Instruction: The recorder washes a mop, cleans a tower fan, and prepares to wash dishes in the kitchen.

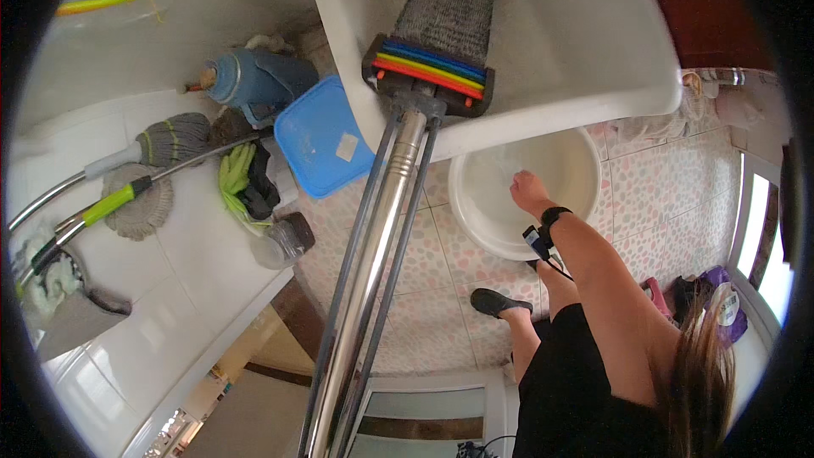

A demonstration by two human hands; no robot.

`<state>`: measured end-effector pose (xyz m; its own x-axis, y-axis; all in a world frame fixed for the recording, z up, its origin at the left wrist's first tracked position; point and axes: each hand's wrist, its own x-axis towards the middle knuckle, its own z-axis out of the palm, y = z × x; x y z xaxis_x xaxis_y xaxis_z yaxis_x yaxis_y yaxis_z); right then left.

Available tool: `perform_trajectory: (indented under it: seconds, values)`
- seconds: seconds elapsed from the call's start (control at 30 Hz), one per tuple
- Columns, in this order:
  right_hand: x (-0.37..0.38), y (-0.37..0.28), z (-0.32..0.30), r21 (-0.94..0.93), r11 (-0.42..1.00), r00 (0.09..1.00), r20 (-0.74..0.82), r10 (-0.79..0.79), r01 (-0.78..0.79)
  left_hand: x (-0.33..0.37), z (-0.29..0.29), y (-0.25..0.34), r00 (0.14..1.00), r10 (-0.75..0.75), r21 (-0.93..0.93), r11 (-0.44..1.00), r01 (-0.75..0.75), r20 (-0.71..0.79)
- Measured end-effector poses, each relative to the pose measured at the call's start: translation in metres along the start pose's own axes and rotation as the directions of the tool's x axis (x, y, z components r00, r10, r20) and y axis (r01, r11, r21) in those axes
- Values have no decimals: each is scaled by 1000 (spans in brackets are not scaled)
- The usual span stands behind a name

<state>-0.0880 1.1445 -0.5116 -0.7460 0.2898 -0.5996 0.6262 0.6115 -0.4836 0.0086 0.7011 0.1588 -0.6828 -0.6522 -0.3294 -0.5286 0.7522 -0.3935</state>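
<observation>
My right hand (530,190) shows its fingers curled in and pressed together like a loose fist; I cannot tell whether anything small sits inside them. My left hand is out of the frame. The one round basin (458,191), smooth white plastic with a rolled rim, stands on the floor below my fingers. They lie inside its outline, near the middle, though I cannot tell how deep they reach or whether they touch it. A dark band (555,215) wraps that wrist, with a small black device (537,242) beside it.

One flat mop (398,174) runs up past me, left of my hand and well apart from it. Its shiny metal pole has two thin rods alongside, and its wide black head carries blue, yellow and red strips. The mop's long pad (449,13), grey and ribbed like coarse cloth, lies inside one glossy white sink (585,102).

Further left I count two stringy mop heads: a dark grey bunched one (174,140) and a paler, rounder one (140,203). Near them are one dull blue jug (267,80), one flat blue plastic panel (318,144) with rounded corners, a crumpled lime-green cloth (237,178) and a clear jar (284,242). The floor (424,263) has pink and grey pebble-patterned tiles, and one dark rubbery shoe (500,302) shows whole on it.
</observation>
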Motion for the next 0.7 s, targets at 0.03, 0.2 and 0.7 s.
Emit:
perform_trajectory:
  seconds: [0.03, 0.2, 0.7]
  values:
    - [-7, 3, -11, 56, 998, 997, 74, 36, -41, 2, 4, 18, 1000, 14, -19, 1000, -14, 3]
    - [-62, 40, -37, 73, 989, 992, -21, -124, 125, -5, 4, 50, 956, 293, 323, 907, -269, -28]
    - [-248, -78, -333, 357, 874, 943, -179, -281, 328, -46, -28, 65, 795, 586, -91, 810, -579, 156]
